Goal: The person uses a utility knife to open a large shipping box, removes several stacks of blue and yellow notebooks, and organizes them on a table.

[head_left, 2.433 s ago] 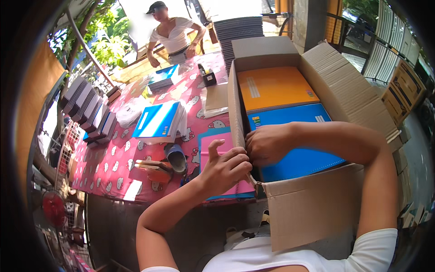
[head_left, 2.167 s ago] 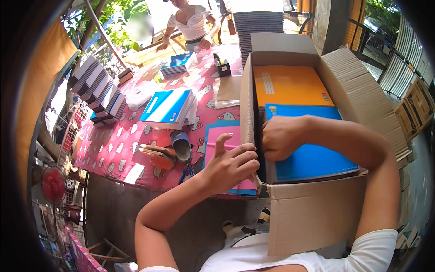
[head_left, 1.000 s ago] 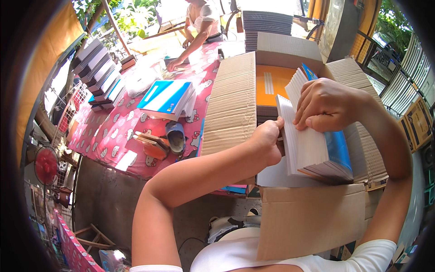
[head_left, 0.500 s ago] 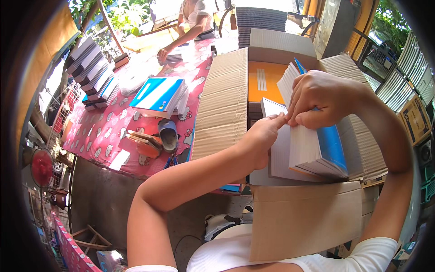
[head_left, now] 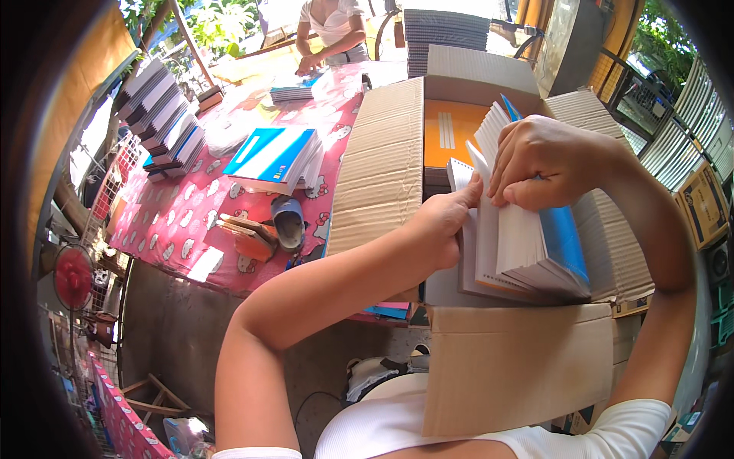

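A thick bundle of notebooks [head_left: 527,237] with white page edges and a blue cover on its right side stands tilted in an open cardboard box [head_left: 375,168]. My right hand [head_left: 543,164] is closed over the top of the bundle, its fingers curled down onto the page edges. On the bundle's left, my left hand [head_left: 449,222] pinches a thinner part, thumb on top near a spiral-like edge. Its other fingers are partly hidden. Deeper in the box, behind my hands, lies an orange-covered notebook [head_left: 447,134].
On the pink patterned table [head_left: 172,229] are blue notebooks [head_left: 271,157], a grey slipper-like object [head_left: 288,222] and a tall leaning stack of notebooks [head_left: 162,122]. Another person [head_left: 332,34] works at the far side. More stacked notebooks [head_left: 446,46] rise behind the box. A box flap [head_left: 520,367] hangs toward me.
A thicker portion of pages has parted from the bundle toward my left hand, whose thumb has lifted away from my right fingers. The other person has drawn their arms in.
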Action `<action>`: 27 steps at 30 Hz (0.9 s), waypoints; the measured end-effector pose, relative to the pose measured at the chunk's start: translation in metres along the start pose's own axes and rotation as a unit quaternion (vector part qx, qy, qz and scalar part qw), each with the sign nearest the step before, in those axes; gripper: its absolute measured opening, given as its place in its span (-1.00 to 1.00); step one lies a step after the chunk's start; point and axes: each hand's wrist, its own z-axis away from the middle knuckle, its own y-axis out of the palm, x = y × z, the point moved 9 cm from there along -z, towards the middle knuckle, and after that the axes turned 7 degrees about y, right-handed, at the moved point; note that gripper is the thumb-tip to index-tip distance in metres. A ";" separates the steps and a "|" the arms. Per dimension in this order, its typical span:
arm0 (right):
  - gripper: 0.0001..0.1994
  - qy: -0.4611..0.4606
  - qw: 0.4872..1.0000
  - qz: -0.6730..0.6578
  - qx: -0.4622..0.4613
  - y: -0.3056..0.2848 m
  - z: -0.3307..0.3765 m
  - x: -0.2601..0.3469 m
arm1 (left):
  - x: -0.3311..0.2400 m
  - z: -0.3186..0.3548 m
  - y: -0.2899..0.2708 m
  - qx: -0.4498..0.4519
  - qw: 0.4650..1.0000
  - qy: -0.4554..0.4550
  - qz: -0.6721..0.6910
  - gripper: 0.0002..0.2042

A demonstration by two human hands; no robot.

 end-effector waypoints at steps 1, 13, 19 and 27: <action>-0.79 -0.001 1.000 0.000 -0.002 0.000 0.000 -0.001 | 0.001 -0.001 -0.001 -0.006 1.000 -0.006 0.004 -0.56; -0.77 -0.003 1.000 -0.013 -0.003 0.003 -0.001 -0.003 | 0.001 -0.001 0.000 -0.018 1.000 -0.002 0.000 -0.66; -0.74 -0.007 1.000 -0.014 0.001 0.004 -0.005 0.000 | -0.007 -0.009 -0.004 0.032 0.997 0.054 -0.046 -0.59; -0.73 0.008 1.000 -0.026 -0.004 0.002 -0.006 -0.001 | -0.019 0.003 -0.006 0.004 0.989 0.099 -0.110 -0.46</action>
